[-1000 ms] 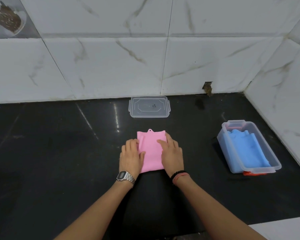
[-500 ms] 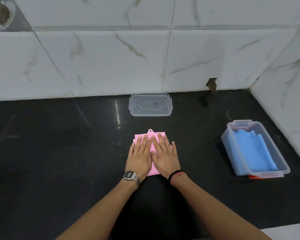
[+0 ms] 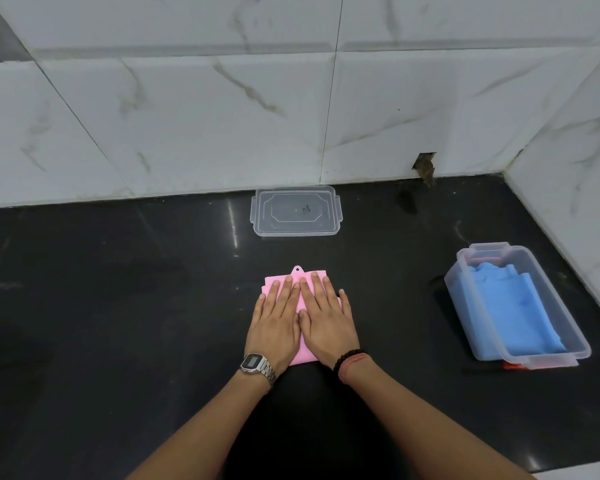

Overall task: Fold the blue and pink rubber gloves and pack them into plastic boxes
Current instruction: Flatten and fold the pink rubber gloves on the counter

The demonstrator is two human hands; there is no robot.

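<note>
Lower centre of the frame: our left hand (image 3: pixel 274 327) and right hand (image 3: pixel 328 323) lie flat, fingers spread, side by side and touching, both palms pressing on the folded pink glove (image 3: pixel 303 355) on the black desk (image 3: pixel 118 323). Neither hand grips anything. A second ago the hands sat apart on the glove's left and right edges with pink showing between them; half a second ago they had already closed in, and now they cover nearly all of it. Only the near edge, the far strip and the small hang tab (image 3: pixel 298 270) stick out.

Metal digital watch (image 3: pixel 253 362) on the left wrist, display not readable. Dark bead bracelet (image 3: pixel 347 357) with a reddish band on the right wrist.

Right of frame, well apart from the hands: clear plastic box (image 3: pixel 568 327), open, with the blue glove (image 3: pixel 513 313) folded inside, same as before. Something red-orange (image 3: pixel 515 366) peeks from under its near end, can't tell what.

Upper centre, near the wall: clear lid (image 3: pixel 296 212) flat on the desk, unmoved. A small dark mark on it, maybe writing, too small to read.

Behind: white marbled wall tiles (image 3: pixel 187 116), with a chipped hole (image 3: pixel 426 166) at the base, upper right.
</note>
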